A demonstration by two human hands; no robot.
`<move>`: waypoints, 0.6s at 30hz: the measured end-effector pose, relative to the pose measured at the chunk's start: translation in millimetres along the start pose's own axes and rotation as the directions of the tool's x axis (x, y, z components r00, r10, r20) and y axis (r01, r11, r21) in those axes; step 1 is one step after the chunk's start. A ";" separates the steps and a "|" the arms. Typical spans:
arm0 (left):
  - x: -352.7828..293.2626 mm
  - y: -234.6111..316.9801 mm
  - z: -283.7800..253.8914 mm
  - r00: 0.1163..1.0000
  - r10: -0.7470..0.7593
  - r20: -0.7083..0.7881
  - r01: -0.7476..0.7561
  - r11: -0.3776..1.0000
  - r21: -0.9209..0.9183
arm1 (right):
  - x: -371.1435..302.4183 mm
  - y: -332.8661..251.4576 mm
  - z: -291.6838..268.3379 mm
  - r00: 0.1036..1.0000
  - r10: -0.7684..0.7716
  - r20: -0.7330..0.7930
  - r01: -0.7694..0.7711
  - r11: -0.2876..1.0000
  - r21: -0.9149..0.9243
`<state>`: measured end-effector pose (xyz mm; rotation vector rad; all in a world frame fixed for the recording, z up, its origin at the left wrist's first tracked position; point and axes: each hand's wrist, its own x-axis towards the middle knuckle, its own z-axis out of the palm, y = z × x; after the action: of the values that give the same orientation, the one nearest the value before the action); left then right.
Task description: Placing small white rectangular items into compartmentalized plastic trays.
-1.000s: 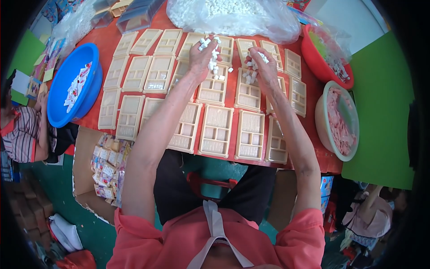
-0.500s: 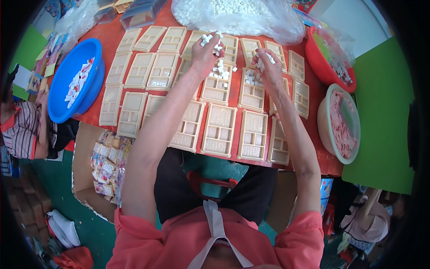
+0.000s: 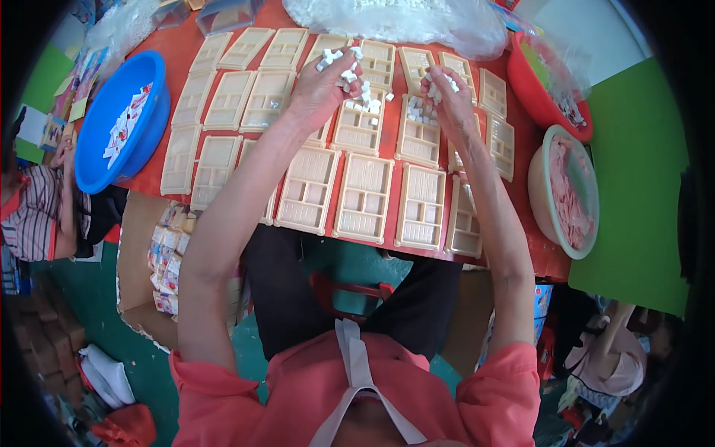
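My left hand (image 3: 316, 95) is closed around a handful of small white cubes (image 3: 348, 76), several of which show at its fingertips. It hovers at the far left edge of a beige compartment tray (image 3: 356, 138), where more white cubes lie in the far section. Loose cubes also fill my right hand (image 3: 457, 109), its fingers curled round them. Just left of that hand, a second beige tray (image 3: 418, 150) has white cubes (image 3: 418, 112) in its far section. One lone cube (image 3: 389, 97) sits between these two trays.
Rows of similar trays (image 3: 363, 197) cover the red table (image 3: 153, 167). A clear bag of white cubes (image 3: 402, 22) lies at the far edge. A blue basin (image 3: 155, 127) stands left; a red basin (image 3: 514, 78) and a pale basin (image 3: 540, 197) stand right. Other people sit at both sides.
The whole view has shifted, so the trays appear higher. My left hand has moved slightly left relative to the trays. Both hands still hold cubes.
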<state>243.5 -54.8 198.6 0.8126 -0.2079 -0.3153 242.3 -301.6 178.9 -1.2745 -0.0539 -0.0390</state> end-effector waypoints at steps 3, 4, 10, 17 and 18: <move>-19.3 6.2 1.6 0.998 -0.070 -0.009 0.070 0.996 0.064 | -0.3 -3.8 -1.6 1.000 0.023 -0.008 -0.023 0.999 0.048; -25.3 9.6 3.8 0.994 -0.109 -0.002 0.109 0.987 0.115 | -2.2 -8.7 0.4 1.000 0.028 -0.003 -0.027 0.997 0.069; -78.8 13.6 17.9 0.948 -0.315 -0.042 0.303 0.855 0.421 | -53.9 -33.8 27.5 0.970 0.213 0.121 -0.180 0.954 -0.239; -95.3 15.8 23.4 0.848 -0.523 -0.086 0.376 0.480 0.792 | -98.7 -40.5 67.1 0.870 0.392 0.300 -0.115 0.751 -0.650; -94.8 15.8 24.5 0.850 -0.520 -0.084 0.373 0.481 0.793 | -99.8 -38.3 69.4 0.871 0.390 0.300 -0.112 0.751 -0.651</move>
<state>150.7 -27.7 220.8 1.7603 -0.2982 -0.8388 139.1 -246.4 229.5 -1.9298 -0.2546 0.5073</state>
